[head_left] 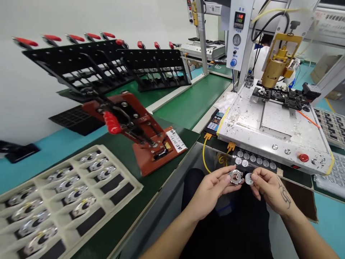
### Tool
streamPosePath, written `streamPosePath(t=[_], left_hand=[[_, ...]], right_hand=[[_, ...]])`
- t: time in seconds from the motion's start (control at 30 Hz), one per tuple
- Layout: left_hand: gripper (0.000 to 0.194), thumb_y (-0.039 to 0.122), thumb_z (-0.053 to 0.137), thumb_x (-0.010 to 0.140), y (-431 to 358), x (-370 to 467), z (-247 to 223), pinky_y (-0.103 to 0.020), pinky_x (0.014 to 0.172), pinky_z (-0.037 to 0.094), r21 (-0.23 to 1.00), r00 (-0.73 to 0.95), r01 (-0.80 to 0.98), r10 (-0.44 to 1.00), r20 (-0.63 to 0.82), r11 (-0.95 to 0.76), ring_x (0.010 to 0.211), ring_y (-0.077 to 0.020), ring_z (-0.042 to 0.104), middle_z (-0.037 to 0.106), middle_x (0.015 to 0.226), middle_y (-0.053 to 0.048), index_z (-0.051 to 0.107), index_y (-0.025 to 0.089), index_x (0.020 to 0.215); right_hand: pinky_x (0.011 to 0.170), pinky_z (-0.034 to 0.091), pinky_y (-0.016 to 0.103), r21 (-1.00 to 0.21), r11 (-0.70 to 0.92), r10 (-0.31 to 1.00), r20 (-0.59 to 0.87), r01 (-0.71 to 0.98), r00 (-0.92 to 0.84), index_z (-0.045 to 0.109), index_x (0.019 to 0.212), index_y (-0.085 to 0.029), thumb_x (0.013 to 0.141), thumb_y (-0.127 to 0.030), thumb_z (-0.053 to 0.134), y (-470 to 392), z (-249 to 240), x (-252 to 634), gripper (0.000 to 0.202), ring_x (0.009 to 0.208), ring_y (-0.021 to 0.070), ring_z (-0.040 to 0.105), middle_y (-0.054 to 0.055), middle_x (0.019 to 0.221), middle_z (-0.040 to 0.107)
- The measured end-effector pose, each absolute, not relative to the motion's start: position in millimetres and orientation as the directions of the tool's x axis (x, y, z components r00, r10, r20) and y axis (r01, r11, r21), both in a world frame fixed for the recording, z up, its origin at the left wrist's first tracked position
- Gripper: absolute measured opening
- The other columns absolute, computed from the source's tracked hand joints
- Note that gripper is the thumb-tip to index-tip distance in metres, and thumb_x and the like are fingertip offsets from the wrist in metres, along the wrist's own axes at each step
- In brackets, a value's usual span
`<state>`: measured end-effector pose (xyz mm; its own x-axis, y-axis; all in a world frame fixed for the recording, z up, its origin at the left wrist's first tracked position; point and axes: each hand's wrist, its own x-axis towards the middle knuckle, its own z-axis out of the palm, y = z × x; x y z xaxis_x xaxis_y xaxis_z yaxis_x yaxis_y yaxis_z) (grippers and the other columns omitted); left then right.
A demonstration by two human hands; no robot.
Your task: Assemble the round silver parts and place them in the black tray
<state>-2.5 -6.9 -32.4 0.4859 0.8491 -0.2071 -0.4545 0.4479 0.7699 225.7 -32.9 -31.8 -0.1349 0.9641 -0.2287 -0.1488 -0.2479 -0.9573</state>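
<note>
Over my lap, my left hand (219, 183) grips a shiny chrome ring-shaped part (236, 177) with a round opening in its middle. Just to its right, my right hand (265, 183) pinches a small round printed disc (248, 178) between thumb and fingers. The disc is close beside the chrome part; whether they touch I cannot tell. Behind my hands, several similar round discs (252, 158) lie in rows on a dark strip at the bench edge.
A cream tray (134, 185) of chrome parts sits at left. Beside it stands a red-brown clamp fixture (145, 158) with a red handle. At right is a white machine (269, 129) with a brass-coloured head. A green conveyor (194, 102) runs behind, near black clamp racks (159, 64).
</note>
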Motion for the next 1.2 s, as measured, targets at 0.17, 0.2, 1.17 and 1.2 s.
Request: streamPosePath(t=[0.17,0.2,1.17,1.2], left_hand=[[0.05,0.044,0.081,0.095,-12,-6,-34,-0.055,0.11,0.06,0.793,0.49,-0.444,0.854,-0.174,0.417,0.122,-0.0351,0.075,0.08,0.126,-0.015,0.073,0.017,0.138],[0.051,0.044,0.08,0.095,-13,-6,-33,-0.055,0.11,0.06,0.799,0.488,-0.439,0.856,-0.172,0.411,0.122,-0.0351,0.075,0.08,0.126,-0.015,0.073,0.017,0.138],[0.049,0.046,0.074,0.098,-26,-2,-20,-0.05,0.109,0.062,0.897,0.415,-0.342,0.901,-0.123,0.28,0.123,-0.0347,0.075,0.074,0.14,-0.013,0.072,0.02,0.139],[0.049,0.047,0.074,0.098,-26,-2,-21,-0.05,0.109,0.062,0.896,0.415,-0.346,0.902,-0.122,0.28,0.124,-0.0348,0.074,0.074,0.14,-0.013,0.072,0.02,0.14]], right_hand=[[0.05,0.029,0.025,-0.965,-0.262,0.954,-0.254,-0.028,-0.161,0.06,0.086,-0.02,0.099,-0.056,0.072,-32,-25,223,0.04,0.05,0.0103,0.043,-0.004,0.061,0.056],[0.051,0.03,0.026,-0.972,-0.235,0.96,-0.236,0.022,-0.153,0.061,0.085,-0.02,0.099,-0.057,0.072,-32,-22,221,0.041,0.051,0.011,0.044,-0.004,0.062,0.055],[0.091,0.05,0.036,-0.951,0.133,0.988,0.104,0.28,-0.115,0.064,0.088,-0.023,0.105,-0.042,0.065,-31,-15,191,0.025,0.099,0.0228,0.061,0.007,0.107,0.066],[0.09,0.05,0.036,-0.95,0.135,0.988,0.107,0.282,-0.113,0.064,0.088,-0.023,0.105,-0.042,0.065,-31,-15,191,0.025,0.098,0.0227,0.062,0.007,0.106,0.066]])
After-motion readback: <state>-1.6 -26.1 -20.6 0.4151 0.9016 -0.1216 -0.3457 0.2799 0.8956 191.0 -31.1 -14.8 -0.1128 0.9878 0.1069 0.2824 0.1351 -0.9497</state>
